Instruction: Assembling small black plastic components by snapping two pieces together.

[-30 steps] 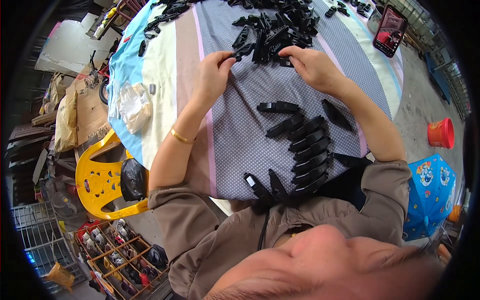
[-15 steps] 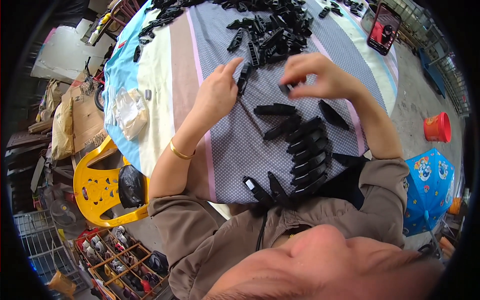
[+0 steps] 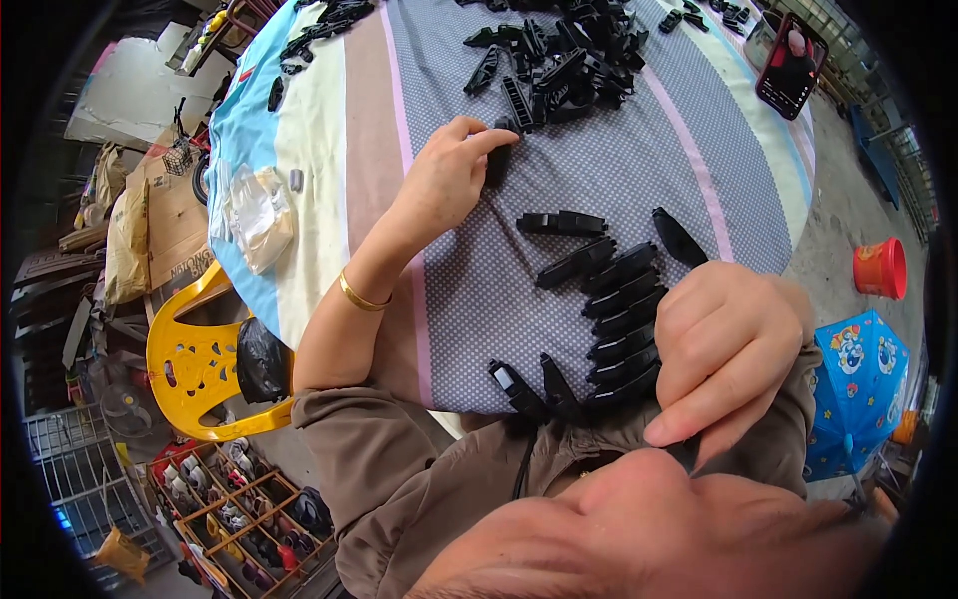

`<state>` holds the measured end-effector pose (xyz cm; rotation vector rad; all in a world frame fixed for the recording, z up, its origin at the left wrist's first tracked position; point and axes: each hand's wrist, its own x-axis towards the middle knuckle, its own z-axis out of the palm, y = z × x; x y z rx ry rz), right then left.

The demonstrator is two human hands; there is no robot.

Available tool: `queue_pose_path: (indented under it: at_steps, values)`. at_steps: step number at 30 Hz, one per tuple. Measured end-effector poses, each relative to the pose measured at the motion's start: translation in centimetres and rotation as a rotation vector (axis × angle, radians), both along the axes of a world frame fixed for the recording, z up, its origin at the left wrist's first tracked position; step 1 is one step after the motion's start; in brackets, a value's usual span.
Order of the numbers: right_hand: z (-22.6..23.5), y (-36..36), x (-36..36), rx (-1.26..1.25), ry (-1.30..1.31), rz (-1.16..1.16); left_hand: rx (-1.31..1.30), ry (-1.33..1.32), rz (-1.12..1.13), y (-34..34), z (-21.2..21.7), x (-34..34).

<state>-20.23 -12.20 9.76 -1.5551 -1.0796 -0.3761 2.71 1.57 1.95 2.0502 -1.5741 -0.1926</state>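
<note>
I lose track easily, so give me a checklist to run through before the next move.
1. Left hand at a black piece: ok.
2. Firm grip on that piece: cannot tell; the hand partly hides it.
3. Right hand at the heap of black pieces: not ok; it is close to the brown jacket.
4. Right hand empty: cannot tell.
5. Heap apart from the row of black pieces: ok.

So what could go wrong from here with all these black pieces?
The black piece with a white patch lies at the near table edge, close to the brown top, so clothing might brush it off. The loose black pile sits just beyond the left hand; a careless push could scatter it. Tugging the cloth might topple the phone.
</note>
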Motion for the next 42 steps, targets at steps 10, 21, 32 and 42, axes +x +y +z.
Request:
queue_pose_path:
  at_steps: [10, 21, 32, 42]
  values:
    - [0.1, -0.1, 0.0, 0.040, -0.073, -0.023, -0.026, -0.006, 0.031, 0.0, 0.0, -0.3]
    - [0.1, -0.3, -0.2, -0.046, -0.097, -0.059, -0.102, -0.138, -0.039, -0.2, -0.2, -0.6]
    - [-0.4, -1.1, 1.3, -0.182, -0.070, -0.304, -0.033, 0.159, 0.016, -0.2, 0.1, -1.9]
    - [-7.4, -4.6, 6.2, -0.718, 0.190, -1.013, -0.037, 0.141, 0.045, 0.0, -0.1, -2.6]
